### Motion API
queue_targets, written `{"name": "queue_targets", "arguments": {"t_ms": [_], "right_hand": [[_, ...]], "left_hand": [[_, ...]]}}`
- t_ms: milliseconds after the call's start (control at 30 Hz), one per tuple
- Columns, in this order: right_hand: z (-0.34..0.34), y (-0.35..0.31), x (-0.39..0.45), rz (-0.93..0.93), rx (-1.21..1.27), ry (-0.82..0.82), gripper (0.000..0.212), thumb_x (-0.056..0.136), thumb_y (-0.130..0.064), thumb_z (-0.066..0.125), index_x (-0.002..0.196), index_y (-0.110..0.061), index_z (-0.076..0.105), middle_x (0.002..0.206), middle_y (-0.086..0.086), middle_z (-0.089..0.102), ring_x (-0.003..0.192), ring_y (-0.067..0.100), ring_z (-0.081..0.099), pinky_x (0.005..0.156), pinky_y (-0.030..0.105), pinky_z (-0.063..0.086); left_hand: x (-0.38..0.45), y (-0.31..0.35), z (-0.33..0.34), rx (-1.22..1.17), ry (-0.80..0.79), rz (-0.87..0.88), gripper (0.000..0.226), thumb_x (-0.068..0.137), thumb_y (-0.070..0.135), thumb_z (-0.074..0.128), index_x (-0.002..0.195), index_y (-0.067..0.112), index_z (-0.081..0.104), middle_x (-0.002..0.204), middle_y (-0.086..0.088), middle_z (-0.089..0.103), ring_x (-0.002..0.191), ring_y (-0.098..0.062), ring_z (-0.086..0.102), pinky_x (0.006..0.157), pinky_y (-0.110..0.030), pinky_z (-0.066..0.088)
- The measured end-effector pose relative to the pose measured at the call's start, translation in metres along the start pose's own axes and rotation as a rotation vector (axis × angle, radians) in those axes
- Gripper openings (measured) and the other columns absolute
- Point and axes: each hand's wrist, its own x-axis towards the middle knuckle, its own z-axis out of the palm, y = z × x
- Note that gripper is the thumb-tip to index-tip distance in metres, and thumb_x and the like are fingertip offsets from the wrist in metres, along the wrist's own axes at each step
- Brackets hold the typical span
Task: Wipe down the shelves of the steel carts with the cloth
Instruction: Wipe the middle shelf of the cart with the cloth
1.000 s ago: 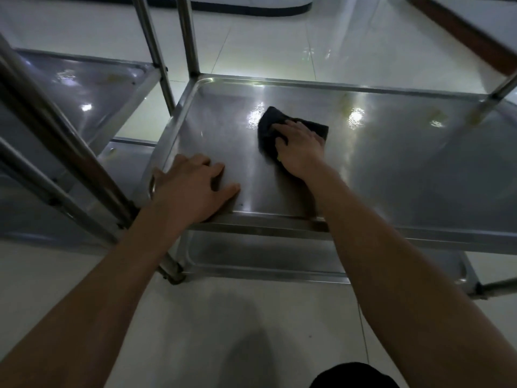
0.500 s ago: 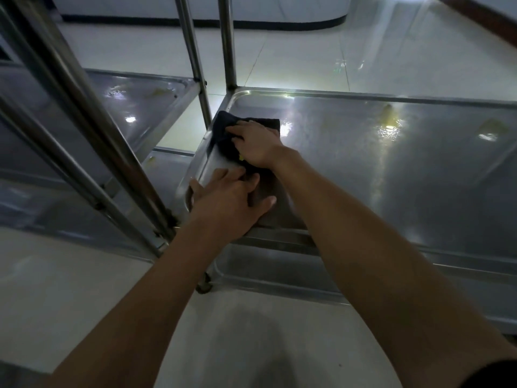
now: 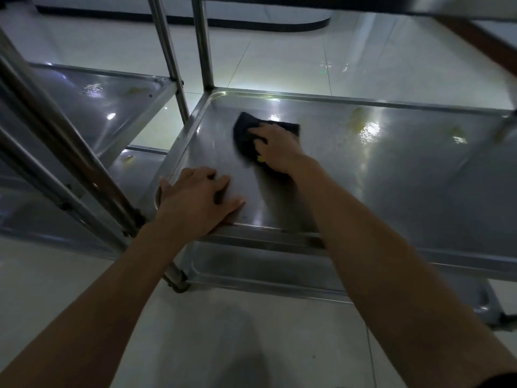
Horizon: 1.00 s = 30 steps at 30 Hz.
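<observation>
A: Nearest first: two bare forearms reaching forward and down over pale glossy floor tiles point(image 3: 84, 275)

B: Left hand point(image 3: 195, 204)?

A: Palm down at near left corner of steel shelf point(image 3: 391, 191), heel over rolled front rim, fingers spread and only lightly bent, flat on the metal. Gripping nothing

B: Right hand point(image 3: 279, 151)?

A: Farther in, left of shelf middle. Pressing dark cloth point(image 3: 246, 135) flat against the sheet, fingers lying over it, pointing left. Fingertips partly sunk in the folds, so degree of curl hard to judge; reads as pressing, not pinching

B: Cloth itself?

A: Black or near-black, soft, bunched, rough wedge shape. Sticking out left and beyond the fingers, edges blurred. Small yellow-green speck at lower edge by the palm, too small to identify

B: Shelf surface?

A: Shallow tray form, raised lip, rounded corners, brushed steel with bright glare patches. Yellowish smears toward far right. Nothing else lying on it but cloth and hands

B: Below and beside?

A: Lower shelf point(image 3: 265, 270) just under front rim, same tray shape, dull. Round upright posts point(image 3: 201, 46) at far left corner. Second cart point(image 3: 98, 102) to the left, just beside, shelf shiny with small marks; slanted tubes point(image 3: 56, 141) crossing in front

B: Farthest?

A: Dark curved baseboard point(image 3: 251, 22) along a white wall
</observation>
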Motion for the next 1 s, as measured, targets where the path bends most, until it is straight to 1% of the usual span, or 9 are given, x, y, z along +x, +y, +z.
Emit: {"name": "queue_targets", "arguments": {"t_ms": [100,233,333,433,533,633,833,933,1000], "right_hand": [[-0.026,0.069,-0.029,0.127,-0.007,0.078,0.043,0.099,-0.03,0.044,0.141,-0.036,0.054,0.15,-0.002,0.048,0.135,0.022,0.045,0.112,0.042,0.035],[-0.063,0.145,-0.082,0.286,-0.035,0.145,0.041,0.1,-0.032,0.045,0.14,-0.037,0.053,0.15,0.0,0.047,0.135,0.025,0.045,0.113,0.047,0.035],[-0.081,0.179,-0.119,0.366,-0.041,0.188,0.042,0.098,-0.032,0.044,0.139,-0.033,0.055,0.148,0.002,0.049,0.134,0.028,0.046,0.113,0.048,0.035],[-0.085,0.187,-0.132,0.419,-0.056,0.186,0.043,0.101,-0.031,0.044,0.143,-0.029,0.052,0.155,0.003,0.042,0.142,0.028,0.038,0.118,0.048,0.028],[-0.081,0.176,-0.128,0.443,-0.076,0.187,0.044,0.102,-0.031,0.043,0.145,-0.029,0.05,0.158,0.002,0.039,0.145,0.026,0.034,0.119,0.048,0.026],[-0.069,0.149,-0.119,0.404,-0.082,0.174,0.044,0.102,-0.033,0.041,0.145,-0.031,0.049,0.158,0.0,0.039,0.146,0.024,0.032,0.12,0.046,0.024],[-0.022,0.041,-0.079,0.267,-0.043,0.09,0.045,0.102,-0.037,0.038,0.146,-0.041,0.044,0.161,-0.008,0.033,0.15,0.018,0.022,0.122,0.045,0.015],[0.001,-0.011,-0.065,0.164,-0.024,0.045,0.045,0.103,-0.037,0.038,0.147,-0.041,0.043,0.161,-0.01,0.032,0.151,0.017,0.021,0.123,0.047,0.014],[0.006,-0.026,-0.064,0.127,-0.011,0.021,0.045,0.104,-0.036,0.037,0.149,-0.04,0.041,0.162,-0.008,0.031,0.151,0.017,0.02,0.122,0.046,0.012]], "left_hand": [[0.0,0.002,-0.004,0.024,-0.034,-0.012,0.08,0.081,0.086,0.018,0.148,0.045,0.033,0.156,0.007,0.033,0.142,-0.027,0.029,0.111,-0.065,0.029],[-0.001,0.005,-0.009,0.028,-0.055,-0.002,0.082,0.082,0.086,0.018,0.149,0.041,0.034,0.153,0.005,0.037,0.14,-0.028,0.032,0.111,-0.062,0.033],[-0.001,0.006,-0.011,0.039,-0.041,0.027,0.086,0.08,0.086,0.012,0.146,0.038,0.038,0.143,0.004,0.045,0.133,-0.029,0.041,0.106,-0.059,0.04],[-0.002,0.007,-0.009,0.06,-0.033,0.02,0.081,0.082,0.086,0.013,0.144,0.04,0.038,0.144,0.005,0.044,0.132,-0.028,0.041,0.104,-0.062,0.04],[-0.001,0.006,-0.007,0.084,-0.04,0.01,0.078,0.083,0.084,0.013,0.145,0.041,0.035,0.146,0.006,0.042,0.135,-0.027,0.039,0.104,-0.064,0.038],[0.0,0.003,-0.004,0.066,-0.021,0.017,0.078,0.083,0.084,0.013,0.144,0.041,0.037,0.148,0.007,0.041,0.137,-0.027,0.036,0.104,-0.065,0.037],[0.0,0.002,0.006,0.005,0.016,0.031,0.078,0.083,0.084,0.015,0.143,0.041,0.039,0.15,0.005,0.039,0.139,-0.029,0.032,0.107,-0.072,0.027],[-0.002,0.001,0.007,-0.034,0.058,0.03,0.077,0.083,0.083,0.017,0.139,0.039,0.044,0.148,0.004,0.041,0.138,-0.029,0.033,0.107,-0.073,0.024],[-0.001,0.002,0.008,-0.038,0.049,0.018,0.078,0.083,0.083,0.018,0.142,0.039,0.043,0.152,0.004,0.038,0.141,-0.029,0.03,0.109,-0.075,0.021]]}}
